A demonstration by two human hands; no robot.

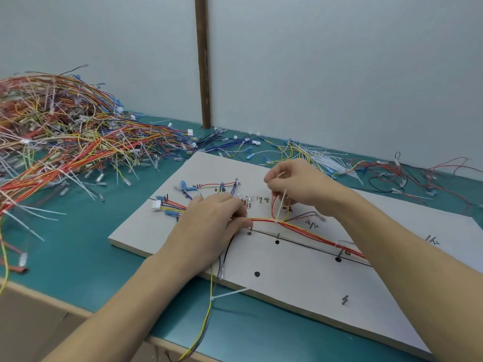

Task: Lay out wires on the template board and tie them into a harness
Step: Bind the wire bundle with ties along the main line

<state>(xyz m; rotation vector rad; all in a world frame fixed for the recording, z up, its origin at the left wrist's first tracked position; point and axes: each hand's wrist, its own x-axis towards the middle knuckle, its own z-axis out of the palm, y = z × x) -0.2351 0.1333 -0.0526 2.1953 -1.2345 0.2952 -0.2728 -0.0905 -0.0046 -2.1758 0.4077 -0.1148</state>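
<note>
Left hand (214, 220) presses the red-yellow bundle (308, 232) flat on the board (300, 273), grip closed on the wires. Right hand (295, 184) pinches a white tie (281, 205) looped round the bundle. Loose wire pile (65, 131) on worktop (78, 252), far left.

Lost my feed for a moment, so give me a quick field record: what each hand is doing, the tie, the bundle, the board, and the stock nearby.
left hand: presses the wire bundle down on the template board
right hand: pinches the tail of a white cable tie and holds it upward
cable tie: looped around the bundle where wires branch off
white connector: at the bundle's left end, on the board
finished harness pile: left, on the green table
spare ties: behind the board
</note>
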